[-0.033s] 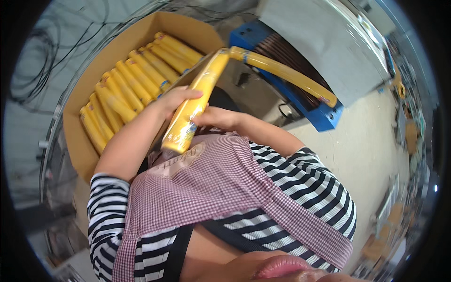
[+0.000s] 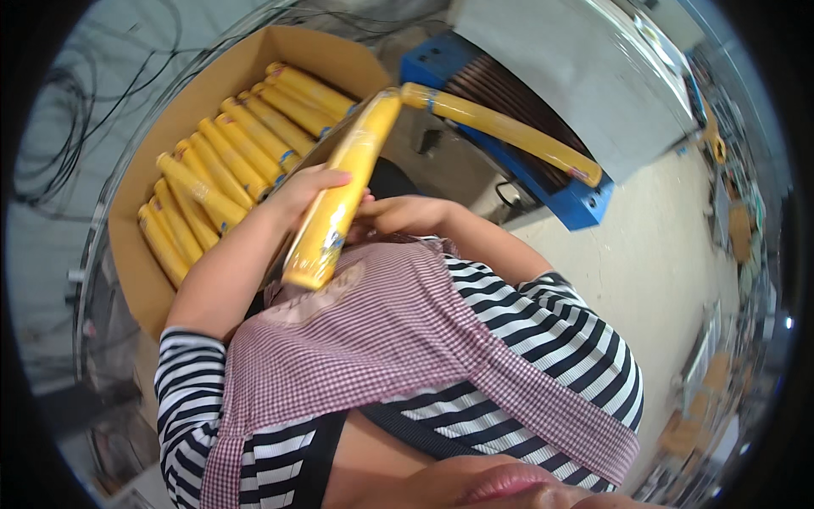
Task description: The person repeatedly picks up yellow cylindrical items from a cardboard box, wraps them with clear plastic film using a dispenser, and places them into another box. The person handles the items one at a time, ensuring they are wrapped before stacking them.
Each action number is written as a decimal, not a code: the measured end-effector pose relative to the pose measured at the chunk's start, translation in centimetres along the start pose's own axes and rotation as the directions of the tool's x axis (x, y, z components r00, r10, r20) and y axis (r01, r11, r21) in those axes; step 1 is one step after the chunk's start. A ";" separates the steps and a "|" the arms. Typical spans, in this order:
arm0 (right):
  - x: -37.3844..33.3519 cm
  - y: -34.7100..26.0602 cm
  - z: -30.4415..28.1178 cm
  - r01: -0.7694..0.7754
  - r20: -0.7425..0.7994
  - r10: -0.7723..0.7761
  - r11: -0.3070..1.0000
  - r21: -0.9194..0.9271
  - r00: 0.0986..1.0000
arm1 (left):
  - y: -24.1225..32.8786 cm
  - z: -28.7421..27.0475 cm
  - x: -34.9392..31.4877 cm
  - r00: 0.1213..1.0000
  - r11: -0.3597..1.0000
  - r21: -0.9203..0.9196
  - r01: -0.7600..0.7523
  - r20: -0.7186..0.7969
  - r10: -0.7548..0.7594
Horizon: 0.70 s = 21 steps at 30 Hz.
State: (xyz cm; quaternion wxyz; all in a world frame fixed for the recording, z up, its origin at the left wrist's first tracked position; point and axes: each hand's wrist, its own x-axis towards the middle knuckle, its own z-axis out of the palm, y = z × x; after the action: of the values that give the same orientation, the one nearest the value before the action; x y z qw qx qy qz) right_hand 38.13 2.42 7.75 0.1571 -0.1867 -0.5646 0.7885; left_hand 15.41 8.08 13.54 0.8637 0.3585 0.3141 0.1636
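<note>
Plainly clamped on the yellow roll (image 2: pixel 344 200), the left hand (image 2: pixel 305 192); right hand (image 2: pixel 398 215) partly hidden, grip unclear.

A head-worn fisheye looks down, close above the gingham apron (image 2: pixel 365 365), lower centre; the cardboard carton (image 2: pixel 331 58), upper left, is farther.

l hand (image 2: pixel 304 192) partly hidden bhd yellow pkg (image 2: pixel 346 193).

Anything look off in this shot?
One yellow roll in the cardboard box looks askew: it lies at a different angle from its neighbours, apparently on top of them. No visible spill; the held roll shows no obvious damage.
</note>
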 end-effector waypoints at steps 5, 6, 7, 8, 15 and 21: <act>-15.2 14.7 -9.6 0.778 -0.956 -0.037 0.592 0.213 0.290 | 6.2 0.1 -8.1 0.998 0.983 0.180 -0.026 -0.054 0.036; -14.1 12.5 -10.6 0.881 -0.986 -0.059 0.460 0.112 0.156 | 6.9 0.6 -9.9 0.993 0.974 0.226 -0.035 -0.099 0.058; -12.9 8.4 -10.9 0.949 -0.997 -0.074 0.315 -0.018 0.006 | 7.7 0.1 -11.7 0.996 0.969 0.246 -0.014 -0.084 0.036; -12.0 6.0 -11.8 0.965 -0.994 -0.110 0.259 -0.026 0.002 | 8.5 0.5 -14.0 0.997 0.962 0.274 0.003 -0.081 0.020; -10.1 -0.6 -12.3 0.966 -0.985 0.108 0.237 -0.104 -0.132 | 1.3 2.1 -25.9 0.954 0.851 0.447 0.277 -0.231 -0.190; -5.5 -6.7 -7.3 0.918 -0.987 -0.080 0.363 -0.157 -0.138 | -8.2 -2.8 -35.0 0.892 0.857 0.399 0.325 -0.431 -0.137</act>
State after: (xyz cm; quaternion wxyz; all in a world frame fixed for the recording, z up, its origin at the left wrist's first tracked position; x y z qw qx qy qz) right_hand 46.61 8.06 12.59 0.8475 -0.2770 -0.0316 0.4517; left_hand -12.16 -13.91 20.97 0.6876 0.4723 0.5497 0.0449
